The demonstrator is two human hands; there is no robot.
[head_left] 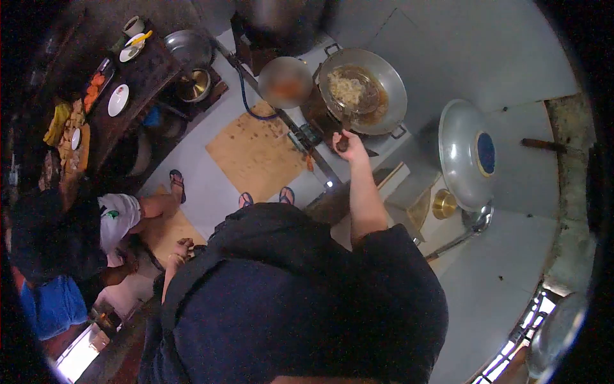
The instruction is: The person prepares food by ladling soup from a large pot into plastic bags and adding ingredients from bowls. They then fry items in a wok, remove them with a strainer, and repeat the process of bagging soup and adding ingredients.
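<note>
My right hand (348,146) is closed around the dark handle of a strainer (366,100), whose round head lies in a large metal wok (395,80) on the stove. Pale food pieces (346,87) sit in the brownish liquid at the wok's left side. Down at my left side, away from the stove, my left hand (181,249) has its fingers curled; whether it holds anything is too small to tell. Left of the wok stands a round pan (286,82) with blurred orange-red contents.
A seated person (57,240) is at the left, beside a dark table (137,83) with plates and cut food. A big metal lid (457,157) leans at the right wall, near a brass-coloured pot (444,203). Cardboard (256,157) covers part of the floor.
</note>
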